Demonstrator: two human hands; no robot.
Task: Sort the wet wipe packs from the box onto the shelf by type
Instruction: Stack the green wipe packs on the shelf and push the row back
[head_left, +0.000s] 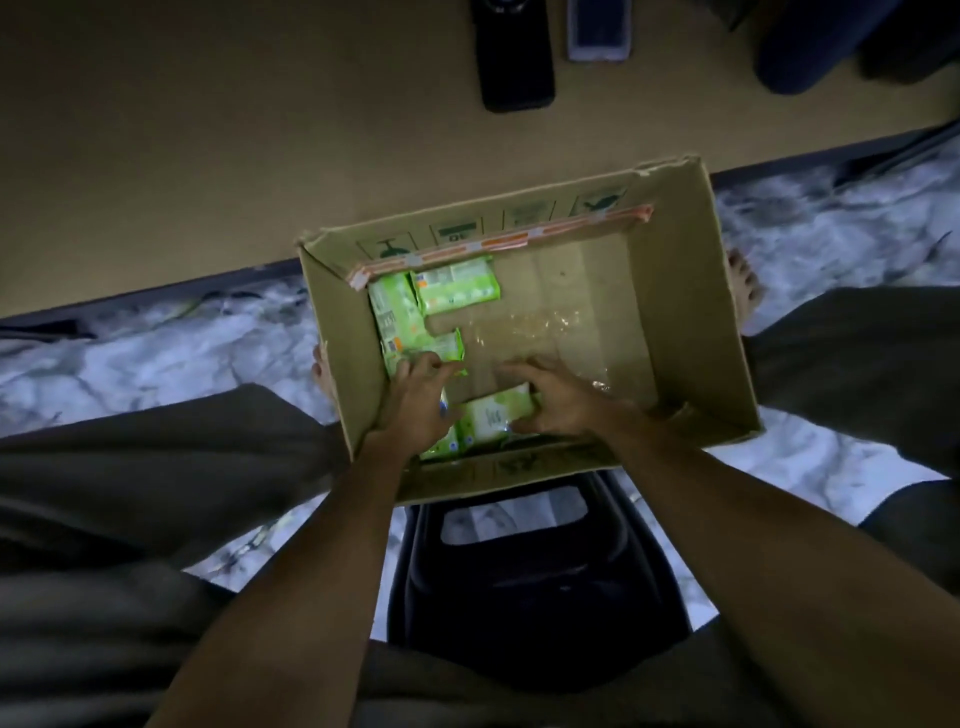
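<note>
An open cardboard box (691, 291) stands on the floor between my legs. Several green wet wipe packs lie inside: one flat at the back left (457, 286), one along the left wall (397, 322), and a pale green pack (493, 418) at the near side. My left hand (415, 400) reaches into the near left corner, its fingers curled over a green pack (441, 444) beneath it. My right hand (556, 397) grips the pale green pack from its right side. Crumpled clear plastic (540, 332) lies on the box floor.
A tan shelf surface (234, 130) runs across the top, with a black phone (514, 57) and a second phone (597, 28) on it and a dark object (821, 41) at the right. A dark plastic stool (535, 566) sits under me. The floor (130, 364) is white marble.
</note>
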